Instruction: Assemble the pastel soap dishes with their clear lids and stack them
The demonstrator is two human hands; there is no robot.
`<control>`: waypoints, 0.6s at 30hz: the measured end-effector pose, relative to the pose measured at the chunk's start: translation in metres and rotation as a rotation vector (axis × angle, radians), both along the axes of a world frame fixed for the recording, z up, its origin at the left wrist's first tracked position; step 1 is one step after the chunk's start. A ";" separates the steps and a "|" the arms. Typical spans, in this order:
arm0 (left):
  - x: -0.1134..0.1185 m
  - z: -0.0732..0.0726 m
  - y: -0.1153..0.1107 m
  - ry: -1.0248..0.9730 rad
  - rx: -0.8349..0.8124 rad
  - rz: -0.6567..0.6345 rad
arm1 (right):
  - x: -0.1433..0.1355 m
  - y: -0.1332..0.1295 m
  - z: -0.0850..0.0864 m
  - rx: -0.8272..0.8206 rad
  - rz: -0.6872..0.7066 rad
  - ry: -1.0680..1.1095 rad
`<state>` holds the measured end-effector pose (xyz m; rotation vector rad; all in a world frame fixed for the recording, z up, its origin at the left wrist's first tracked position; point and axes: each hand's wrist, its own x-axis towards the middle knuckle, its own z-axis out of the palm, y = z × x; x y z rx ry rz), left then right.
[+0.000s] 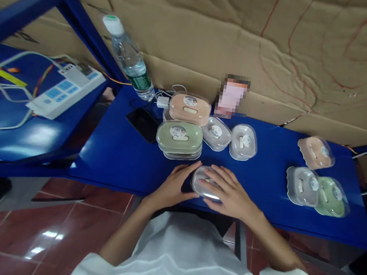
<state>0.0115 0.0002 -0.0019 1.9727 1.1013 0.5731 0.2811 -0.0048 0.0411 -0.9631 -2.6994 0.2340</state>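
Note:
A small grey soap box [203, 175] with a clear lid sits at the front of the blue table, between my two hands. My left hand [177, 183] curves around its left end, thumb at the near side and fingers at the far side. Over its top and right end lie the fingers of my right hand [228, 191], covering part of the lid. Just beyond are a green lidded box [174, 143] stacked on another, an orange one [187, 110] on a stack, and two grey ones [217, 135] [244, 143].
At the right of the table [258, 189] stand an orange box [316, 152], a grey box [302, 186] and a green box [332, 197]. A black phone [142, 123], a water bottle [129, 59] and a blurred-out item [232, 98] are behind. A power strip [67, 91] lies left.

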 end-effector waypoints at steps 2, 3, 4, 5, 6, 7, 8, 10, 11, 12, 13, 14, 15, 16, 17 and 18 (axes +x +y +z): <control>-0.001 -0.003 0.000 -0.009 0.015 -0.003 | -0.004 0.008 -0.005 0.050 0.034 0.005; -0.001 -0.005 0.000 -0.011 0.024 -0.004 | -0.005 0.010 -0.008 0.075 0.037 0.014; -0.001 -0.006 0.000 -0.011 0.035 -0.003 | -0.006 0.010 -0.009 0.091 0.036 0.019; -0.001 -0.006 0.000 -0.009 0.046 -0.003 | -0.006 0.010 -0.010 0.099 0.032 0.016; -0.001 -0.007 0.000 -0.006 0.056 -0.008 | -0.005 0.009 -0.010 0.099 0.027 0.006; -0.001 -0.006 0.000 -0.002 0.064 -0.018 | -0.005 0.007 -0.010 0.096 0.020 -0.011; 0.000 -0.006 0.000 0.001 0.071 -0.031 | -0.004 0.004 -0.010 0.094 0.005 -0.029; 0.000 -0.003 0.000 0.011 0.084 -0.063 | -0.001 -0.005 -0.012 0.113 -0.051 -0.044; 0.001 -0.002 0.000 0.017 0.091 -0.079 | 0.000 -0.010 -0.015 0.130 -0.095 -0.040; 0.001 -0.001 0.000 0.024 0.100 -0.090 | 0.001 -0.017 -0.020 0.149 -0.144 -0.027; 0.001 0.000 0.000 0.031 0.109 -0.095 | 0.002 -0.024 -0.026 0.168 -0.199 -0.003; 0.002 0.001 0.000 0.039 0.118 -0.098 | 0.002 -0.032 -0.032 0.183 -0.257 0.026; 0.002 0.002 0.000 0.045 0.126 -0.099 | 0.002 -0.040 -0.039 0.192 -0.318 0.056; 0.002 0.003 -0.001 0.049 0.135 -0.098 | 0.002 -0.048 -0.045 0.192 -0.378 0.080; 0.002 0.004 -0.001 0.053 0.145 -0.098 | 0.002 -0.055 -0.050 0.184 -0.436 0.095; 0.002 0.005 -0.001 0.056 0.156 -0.101 | 0.002 -0.063 -0.055 0.169 -0.487 0.102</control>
